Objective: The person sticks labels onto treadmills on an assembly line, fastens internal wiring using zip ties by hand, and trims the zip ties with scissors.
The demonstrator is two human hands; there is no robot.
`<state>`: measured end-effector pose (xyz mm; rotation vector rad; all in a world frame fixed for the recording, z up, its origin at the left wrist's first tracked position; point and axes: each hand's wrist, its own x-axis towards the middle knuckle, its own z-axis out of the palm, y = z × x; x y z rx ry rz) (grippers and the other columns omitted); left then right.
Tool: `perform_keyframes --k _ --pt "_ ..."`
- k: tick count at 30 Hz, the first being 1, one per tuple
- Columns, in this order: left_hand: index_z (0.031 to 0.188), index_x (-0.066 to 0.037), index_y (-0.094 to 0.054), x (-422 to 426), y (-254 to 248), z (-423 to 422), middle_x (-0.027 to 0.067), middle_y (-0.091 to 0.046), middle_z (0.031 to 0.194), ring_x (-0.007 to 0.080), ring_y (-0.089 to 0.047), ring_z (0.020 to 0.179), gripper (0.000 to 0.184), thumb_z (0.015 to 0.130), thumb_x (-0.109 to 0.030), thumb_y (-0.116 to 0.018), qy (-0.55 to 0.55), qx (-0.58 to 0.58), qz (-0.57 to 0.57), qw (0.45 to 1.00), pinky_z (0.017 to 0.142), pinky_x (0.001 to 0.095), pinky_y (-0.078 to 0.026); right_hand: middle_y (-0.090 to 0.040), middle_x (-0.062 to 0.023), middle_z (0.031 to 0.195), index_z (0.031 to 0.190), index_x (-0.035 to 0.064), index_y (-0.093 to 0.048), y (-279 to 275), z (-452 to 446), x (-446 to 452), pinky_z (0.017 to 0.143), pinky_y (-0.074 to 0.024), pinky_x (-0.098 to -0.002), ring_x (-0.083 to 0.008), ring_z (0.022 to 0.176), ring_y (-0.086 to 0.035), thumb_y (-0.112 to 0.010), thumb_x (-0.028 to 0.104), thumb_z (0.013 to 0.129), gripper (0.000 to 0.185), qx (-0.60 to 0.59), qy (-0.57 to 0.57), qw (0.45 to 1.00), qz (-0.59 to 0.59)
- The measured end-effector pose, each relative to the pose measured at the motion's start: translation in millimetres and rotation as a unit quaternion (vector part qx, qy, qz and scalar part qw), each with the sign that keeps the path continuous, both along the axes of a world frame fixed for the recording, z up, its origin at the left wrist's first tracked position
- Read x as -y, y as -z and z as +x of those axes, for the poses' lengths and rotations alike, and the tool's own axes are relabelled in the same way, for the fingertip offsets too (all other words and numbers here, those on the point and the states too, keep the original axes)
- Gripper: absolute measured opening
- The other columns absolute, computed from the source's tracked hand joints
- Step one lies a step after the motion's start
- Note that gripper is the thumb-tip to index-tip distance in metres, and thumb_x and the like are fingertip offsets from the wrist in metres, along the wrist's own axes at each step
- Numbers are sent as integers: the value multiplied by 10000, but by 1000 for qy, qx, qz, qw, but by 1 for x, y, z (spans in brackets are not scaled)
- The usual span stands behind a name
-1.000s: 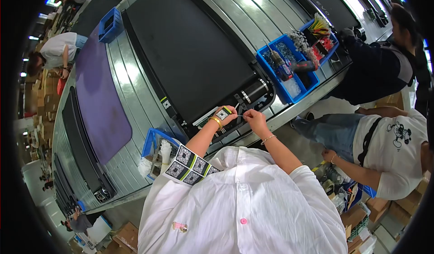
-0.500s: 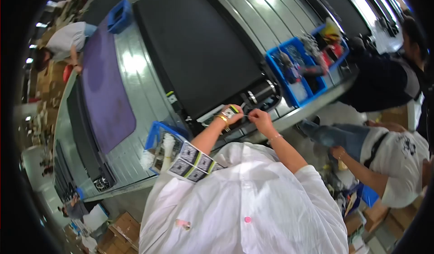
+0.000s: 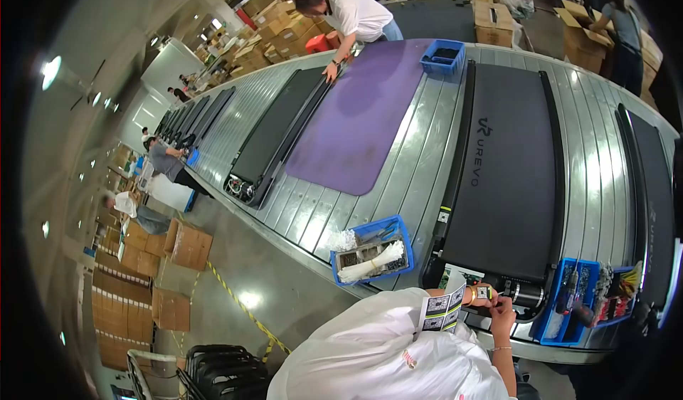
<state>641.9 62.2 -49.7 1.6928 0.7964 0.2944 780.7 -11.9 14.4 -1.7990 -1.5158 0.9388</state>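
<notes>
My left hand [image 3: 484, 295] is at the near end of a black treadmill [image 3: 514, 151], beside its exposed motor [image 3: 523, 292]. A label is stuck on the back of this hand, and a yellow band circles the wrist. Close against it is my right hand [image 3: 502, 313], fingers pinched together. Both hands are closed; what lies between the fingers is too small to make out. A sheet of printed labels [image 3: 442, 310] hangs on my left sleeve. To the left, a blue bin [image 3: 408, 254] holds bundled white cable ties [image 3: 373, 262].
Blue bins [image 3: 546, 329] with tools and small parts stand on the right. A purple mat [image 3: 356, 129] lies on the metal roller table [image 3: 316, 218], next to another treadmill [image 3: 274, 133]. Across it, a person in a white shirt [image 3: 359, 14] bends over. Cardboard boxes [image 3: 188, 243] stand on the floor.
My view has swung left and up, so the hands now appear lower and further right. They stay together at the treadmill's motor end. The thin white strand between them no longer shows clearly.
</notes>
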Motion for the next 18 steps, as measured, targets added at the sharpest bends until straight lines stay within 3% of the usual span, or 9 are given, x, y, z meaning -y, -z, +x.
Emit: perform_keyframes --k 5,8,12,16,18 --pt "719 -92 -630 12 44 5 105 -613 757 290 -598 724 36 684 -97 -626 -69 162 90 980 657 362 -483 -561 -88 592 822 30 -520 11 1 4 544 -436 -304 -194 573 -581 -634 -89 684 214 -57 8 998 -14" --pt "664 -75 -588 12 47 12 107 -582 741 303 -583 724 68 713 -116 -611 -25 -57 243 968 633 378 -472 -556 -70 600 812 25 -501 2 0 4 546 -432 -281 -155 570 -563 -623 -106 688 218 -63 -6 998 -4" --pt "653 -70 -557 17 35 19 120 -572 729 320 -578 724 91 720 -116 -596 -149 -63 150 975 624 392 -461 -555 -52 620 800 22 -477 -6 3 2 553 -432 -266 -123 577 -540 -615 -121 691 227 -64 -38 997 20" --pt "694 -70 -554 18 57 27 134 -563 710 331 -572 710 60 728 -108 -587 -97 -184 208 956 619 391 -453 -548 -52 619 790 11 -488 9 16 15 542 -424 -264 -127 571 -531 -602 -135 671 220 -108 -36 993 33" --pt "703 -69 -555 19 64 29 136 -564 710 334 -573 707 55 727 -107 -586 -88 -188 212 955 618 391 -454 -559 -32 635 826 1 -525 15 22 22 553 -436 -252 -116 594 -545 -606 -124 671 215 -154 -17 988 7"
